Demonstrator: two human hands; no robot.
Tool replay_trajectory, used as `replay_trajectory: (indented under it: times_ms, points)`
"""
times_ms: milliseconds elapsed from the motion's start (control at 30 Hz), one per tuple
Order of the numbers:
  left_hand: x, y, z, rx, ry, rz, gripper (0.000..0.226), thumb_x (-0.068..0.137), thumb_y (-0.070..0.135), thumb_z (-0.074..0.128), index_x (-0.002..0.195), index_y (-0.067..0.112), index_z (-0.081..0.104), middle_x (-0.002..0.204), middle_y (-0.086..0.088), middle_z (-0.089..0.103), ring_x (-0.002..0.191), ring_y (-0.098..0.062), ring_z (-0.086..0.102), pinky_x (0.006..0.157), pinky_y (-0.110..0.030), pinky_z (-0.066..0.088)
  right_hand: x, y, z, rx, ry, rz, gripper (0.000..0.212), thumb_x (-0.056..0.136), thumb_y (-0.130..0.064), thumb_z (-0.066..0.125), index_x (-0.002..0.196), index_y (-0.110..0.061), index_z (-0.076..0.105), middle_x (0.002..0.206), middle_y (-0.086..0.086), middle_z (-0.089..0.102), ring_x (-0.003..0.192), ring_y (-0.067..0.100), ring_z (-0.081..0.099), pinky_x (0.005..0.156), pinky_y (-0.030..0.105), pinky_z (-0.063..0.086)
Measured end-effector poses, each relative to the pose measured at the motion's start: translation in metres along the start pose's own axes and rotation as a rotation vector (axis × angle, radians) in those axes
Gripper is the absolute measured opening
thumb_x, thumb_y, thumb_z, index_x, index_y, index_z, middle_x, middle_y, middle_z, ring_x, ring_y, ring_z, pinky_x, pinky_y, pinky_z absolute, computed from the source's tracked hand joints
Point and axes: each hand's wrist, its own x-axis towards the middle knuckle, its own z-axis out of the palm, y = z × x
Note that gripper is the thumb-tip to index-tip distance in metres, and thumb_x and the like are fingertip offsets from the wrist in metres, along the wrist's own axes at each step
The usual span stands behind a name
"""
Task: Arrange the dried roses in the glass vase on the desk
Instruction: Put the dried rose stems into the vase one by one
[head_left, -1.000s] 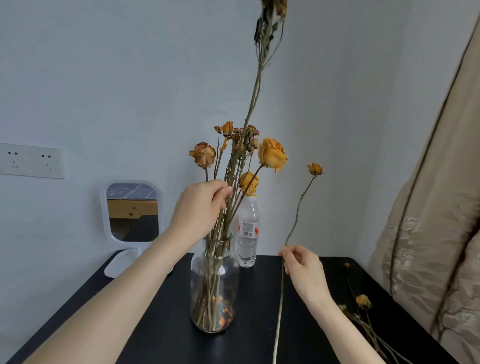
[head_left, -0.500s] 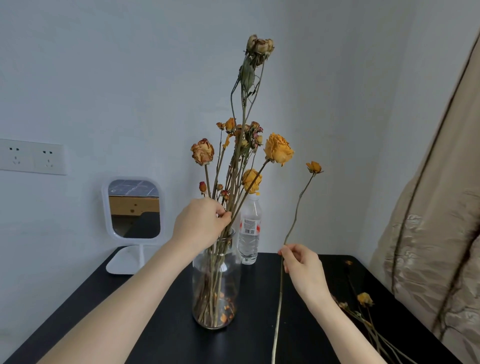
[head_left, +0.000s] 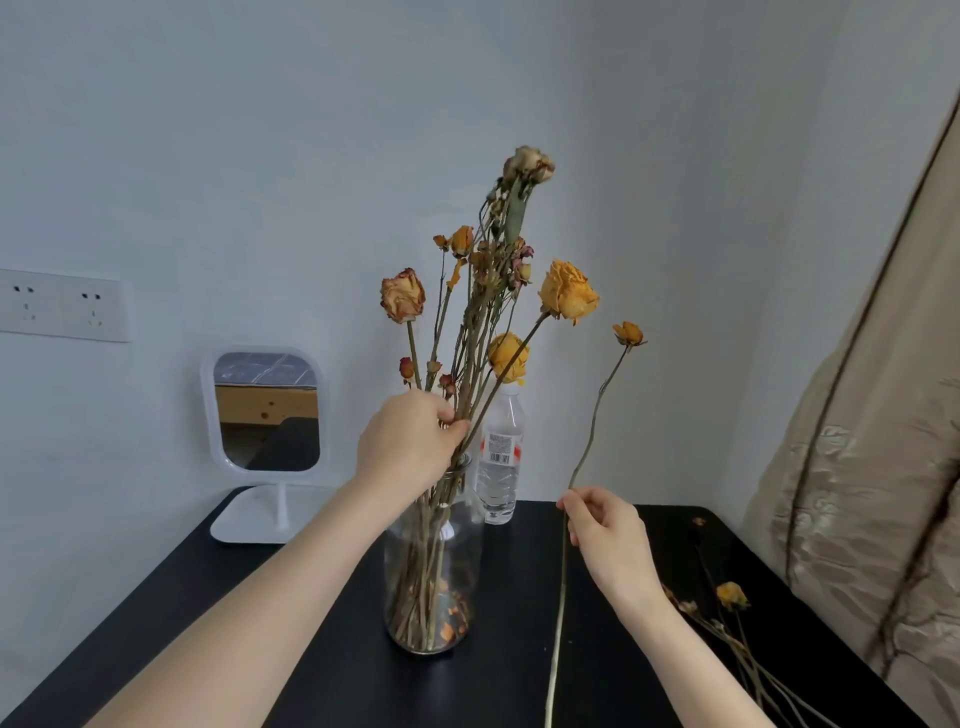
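A clear glass vase (head_left: 434, 582) stands on the black desk (head_left: 332, 670), holding several dried roses with orange and faded heads. My left hand (head_left: 410, 447) pinches the stem of a tall pale rose (head_left: 527, 165) just above the vase mouth; its stem runs down into the vase. My right hand (head_left: 605, 532) pinches the long stem of a single small orange rose (head_left: 627, 332) and holds it upright to the right of the vase. Its lower end reaches past the desk's front edge.
A white-framed mirror (head_left: 265, 410) stands at the back left, and a water bottle (head_left: 500, 462) stands behind the vase. More dried roses (head_left: 731, 595) lie on the desk at the right. A beige curtain (head_left: 862, 493) hangs at the right; wall sockets (head_left: 60, 305) are at left.
My left hand has lowered the tall pale rose into the vase, so its head has come down into view. My right hand with the single rose has stayed almost still.
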Motion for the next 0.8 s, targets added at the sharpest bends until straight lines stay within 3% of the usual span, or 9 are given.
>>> replay_trajectory:
  times_ms: [167,367,500,600,667,733,800]
  points:
    - [0.003,0.01,-0.001,-0.114,0.154,0.051,0.027,0.087,0.033,0.059,0.101,0.012,0.068,0.062,-0.001,0.061,0.06,-0.019,0.062,0.075,-0.035,0.054,0.001,0.0,0.002,-0.006,-0.005,-0.002,0.017,0.094,-0.022,0.051,0.079,-0.023,0.06,0.058,-0.005,0.054,0.053,0.006,0.05,0.054,0.014,0.042]
    - [0.0,0.008,0.001,-0.115,0.166,0.034,0.029,0.086,0.034,0.059,0.103,0.013,0.07,0.09,-0.009,0.073,0.071,-0.023,0.067,0.08,-0.039,0.055,0.001,0.002,0.003,-0.005,-0.01,0.01,0.016,0.094,-0.021,0.051,0.081,-0.021,0.061,0.058,-0.005,0.054,0.053,0.006,0.05,0.054,0.014,0.041]
    - [-0.013,0.005,0.003,-0.128,0.199,0.088,0.031,0.085,0.039,0.058,0.108,0.019,0.065,0.06,0.007,0.065,0.059,-0.011,0.063,0.074,-0.027,0.052,0.0,0.001,0.003,-0.007,-0.001,0.003,0.015,0.094,-0.021,0.051,0.086,-0.016,0.063,0.058,-0.006,0.054,0.054,0.006,0.051,0.055,0.013,0.041]
    - [-0.038,-0.008,0.013,-0.158,0.319,0.129,0.025,0.08,0.048,0.053,0.085,0.024,0.054,0.052,0.01,0.052,0.05,-0.007,0.054,0.053,-0.026,0.048,0.0,-0.001,0.0,0.009,0.01,-0.014,0.014,0.094,-0.021,0.051,0.088,-0.018,0.063,0.058,-0.007,0.054,0.052,0.004,0.05,0.051,0.01,0.039]
    - [-0.052,-0.022,0.023,-0.176,0.377,0.086,0.033,0.075,0.051,0.055,0.082,0.021,0.043,0.064,0.01,0.045,0.059,-0.009,0.049,0.052,-0.021,0.041,0.001,-0.006,-0.002,0.039,0.013,-0.021,0.016,0.094,-0.02,0.05,0.089,-0.016,0.064,0.057,-0.006,0.053,0.053,0.004,0.049,0.052,0.012,0.04]
    - [-0.058,-0.035,0.034,-0.192,0.362,-0.007,0.049,0.07,0.052,0.063,0.097,0.018,0.042,0.087,0.005,0.045,0.082,-0.014,0.049,0.069,-0.02,0.041,0.005,-0.015,-0.004,0.085,0.014,-0.03,0.018,0.095,-0.018,0.049,0.09,-0.013,0.065,0.058,-0.004,0.052,0.055,0.009,0.048,0.057,0.02,0.042]
    - [-0.057,-0.045,0.044,-0.195,0.267,-0.107,0.076,0.064,0.053,0.071,0.121,0.015,0.037,0.116,-0.002,0.043,0.11,-0.018,0.043,0.089,-0.027,0.04,0.012,-0.028,-0.007,0.126,0.019,-0.059,0.019,0.096,-0.017,0.046,0.089,-0.014,0.064,0.061,-0.002,0.052,0.057,0.01,0.048,0.058,0.022,0.042]
